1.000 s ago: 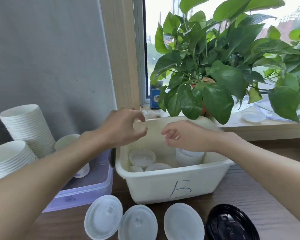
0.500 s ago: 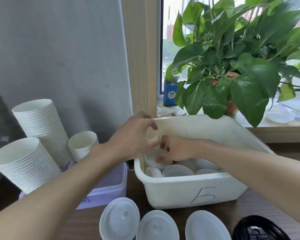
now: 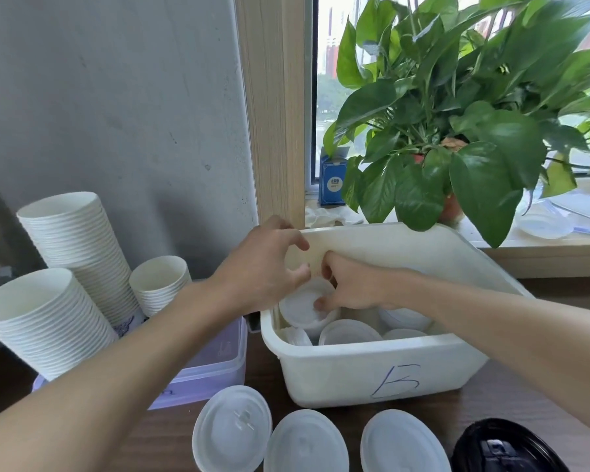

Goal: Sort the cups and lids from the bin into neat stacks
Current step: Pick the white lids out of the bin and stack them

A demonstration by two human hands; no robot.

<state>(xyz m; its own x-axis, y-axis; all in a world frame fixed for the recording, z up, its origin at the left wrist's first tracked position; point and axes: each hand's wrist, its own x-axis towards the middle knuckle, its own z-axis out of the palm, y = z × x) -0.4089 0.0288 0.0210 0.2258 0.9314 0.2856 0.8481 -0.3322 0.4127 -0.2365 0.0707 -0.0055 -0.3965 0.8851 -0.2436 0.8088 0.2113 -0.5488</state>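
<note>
A white bin marked with a blue "B" stands on the table and holds several white cups and lids. My right hand reaches into its left end and grips the rim of a white cup, thumb inside. My left hand hovers over the bin's left corner with fingers curled and nothing visibly held. Three stacks of white paper cups lean in a purple tray to the left. Three white lid stacks lie along the near edge.
A black lid lies at the near right. A large potted plant overhangs the bin's back from the windowsill. A blue box stands on the sill. A grey wall rises behind the cups.
My right hand has gone down into the bin and taken hold of a white cup. My left hand stays above the bin's left corner. The view has shifted closer and leftward.
</note>
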